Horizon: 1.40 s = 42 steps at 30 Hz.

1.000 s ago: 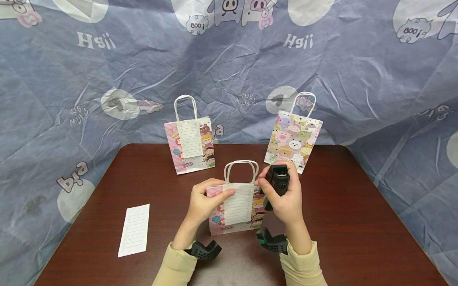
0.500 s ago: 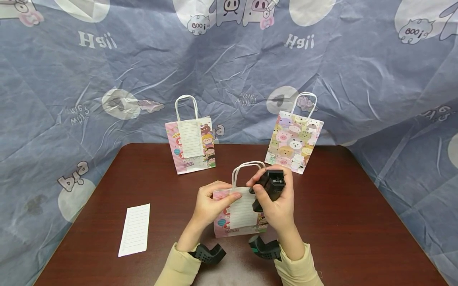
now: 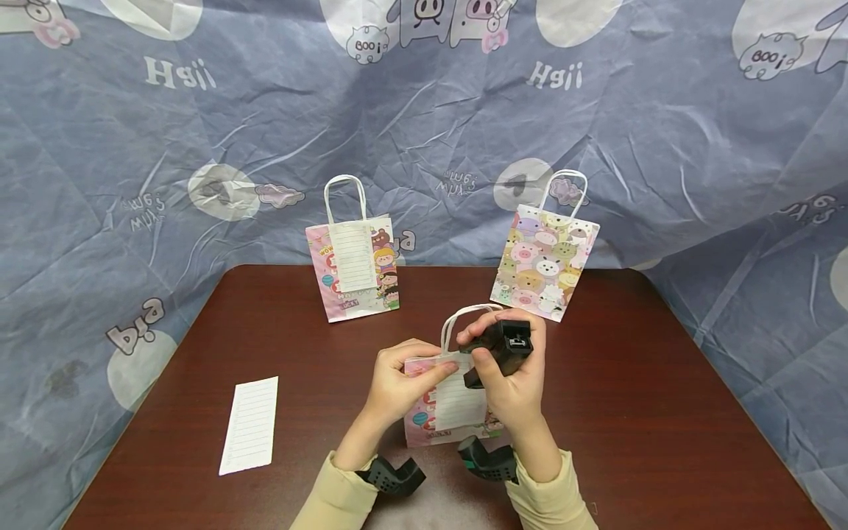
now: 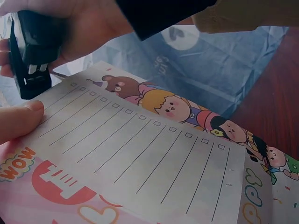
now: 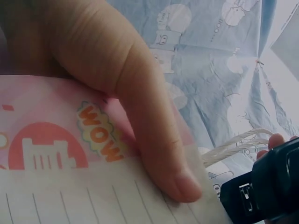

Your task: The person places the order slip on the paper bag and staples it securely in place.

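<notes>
My left hand pinches the top left corner of a pink cartoon paper bag, its thumb pressing on a lined checklist sheet laid over the bag's front. A black stapler is gripped in my right hand, at the top edge of the bag and sheet. In the left wrist view the stapler has its jaws at the sheet's top end, close to my left thumb. The right wrist view shows that thumb flat on the sheet, beside the stapler. Whether the jaws clamp the paper is unclear.
A matching pink bag with a sheet on its front stands at the back left. An animal-print bag stands back right. Another lined sheet lies on the brown table at left. A printed blue cloth hangs behind.
The bag and my left hand have shifted slightly right and toward me. My right hand has brought the stapler leftward, from the bag's right side to the sheet's top edge.
</notes>
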Available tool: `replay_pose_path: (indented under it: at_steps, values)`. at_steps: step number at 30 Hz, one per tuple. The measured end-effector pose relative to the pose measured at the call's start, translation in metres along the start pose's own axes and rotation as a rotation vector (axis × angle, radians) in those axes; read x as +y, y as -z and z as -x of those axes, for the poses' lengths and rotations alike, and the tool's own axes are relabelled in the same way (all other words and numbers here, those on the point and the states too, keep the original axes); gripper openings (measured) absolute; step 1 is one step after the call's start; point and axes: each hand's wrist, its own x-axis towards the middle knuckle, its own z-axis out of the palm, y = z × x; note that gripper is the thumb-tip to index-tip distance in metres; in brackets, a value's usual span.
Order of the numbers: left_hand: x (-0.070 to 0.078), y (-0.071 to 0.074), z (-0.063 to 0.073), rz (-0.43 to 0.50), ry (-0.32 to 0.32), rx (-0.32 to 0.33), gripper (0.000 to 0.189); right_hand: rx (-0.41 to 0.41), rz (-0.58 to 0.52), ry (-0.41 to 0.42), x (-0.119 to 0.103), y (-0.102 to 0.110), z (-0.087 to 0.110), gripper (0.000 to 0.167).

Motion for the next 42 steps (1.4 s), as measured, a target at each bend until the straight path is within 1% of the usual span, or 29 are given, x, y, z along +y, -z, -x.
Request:
replay_pose_path:
  at_steps: [4,8,13,17,20,24,27,31,35,37,39,42]
  values:
    - [0.000,-0.002,0.000,-0.003,-0.004,-0.005,0.016,0.000,0.003,0.019,0.002,0.000,0.000,0.044]
    - [0.001,-0.004,0.001,-0.006,-0.008,-0.006,0.015,-0.011,-0.001,0.001,0.002,0.001,0.000,0.043]
    - [0.002,-0.007,0.001,-0.008,-0.035,-0.024,0.015,-0.044,0.039,-0.026,0.003,0.001,0.000,0.046]
    - [0.004,-0.008,0.001,-0.014,-0.035,-0.026,0.014,-0.029,0.092,-0.029,0.004,0.001,0.000,0.048]
    - [0.005,-0.010,0.001,-0.016,-0.033,-0.026,0.014,0.008,0.154,-0.015,0.004,0.001,0.001,0.048]
    - [0.006,-0.011,0.001,-0.016,-0.053,-0.033,0.015,0.065,0.281,0.024,0.006,0.001,0.003,0.047]
    - [0.006,-0.012,0.001,-0.019,-0.070,-0.039,0.015,0.102,0.387,0.056,0.007,0.001,0.003,0.051]
    - [0.007,-0.013,0.001,-0.019,-0.083,-0.047,0.015,0.149,0.484,0.103,0.009,0.000,0.003,0.057]
    - [0.008,-0.014,0.001,-0.023,-0.077,-0.054,0.015,0.191,0.492,0.136,0.011,0.000,0.004,0.061]
    - [0.009,-0.014,0.001,-0.027,-0.072,-0.055,0.015,0.205,0.463,0.142,0.012,0.000,0.004,0.063]
    - [0.010,-0.013,0.001,-0.032,-0.067,-0.054,0.015,0.209,0.434,0.142,0.012,0.000,0.004,0.064]
    - [0.010,-0.013,0.002,-0.036,-0.058,-0.054,0.015,0.203,0.422,0.130,0.012,0.000,0.005,0.064]
